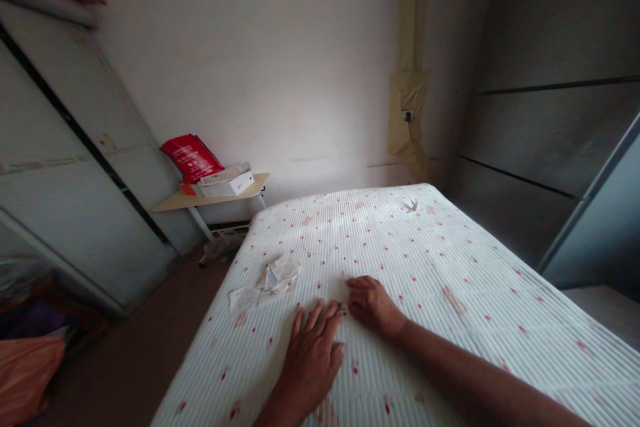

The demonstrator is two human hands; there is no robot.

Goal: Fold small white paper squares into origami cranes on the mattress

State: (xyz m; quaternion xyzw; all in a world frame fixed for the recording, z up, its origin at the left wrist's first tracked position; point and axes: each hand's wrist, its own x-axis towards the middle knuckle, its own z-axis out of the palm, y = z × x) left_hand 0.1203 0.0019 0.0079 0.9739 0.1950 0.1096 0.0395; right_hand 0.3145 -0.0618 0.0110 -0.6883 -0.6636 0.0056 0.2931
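Between my two hands a small piece with dark print, seemingly paper [343, 309], lies on the quilted mattress [425, 347]. My left hand [313, 350] rests palm down, fingers stretched and apart, its fingertips at the left edge of that piece. On the other side, my right hand [373, 305] has its fingers curled in and pressed together against the mattress by the piece. What its fingertips pinch is hidden. Left of my hands lie loose printed paper sheets [246, 298] with a crumpled, folded paper [283, 272] on top.
A small folded white paper shape [411, 205] sits toward the mattress's far end. Beyond the left corner, a small table [173, 201] bears a red bag [193, 157] and a white box [230, 184]. Cabinets stand at left and right; a wall socket [407, 116] is ahead.
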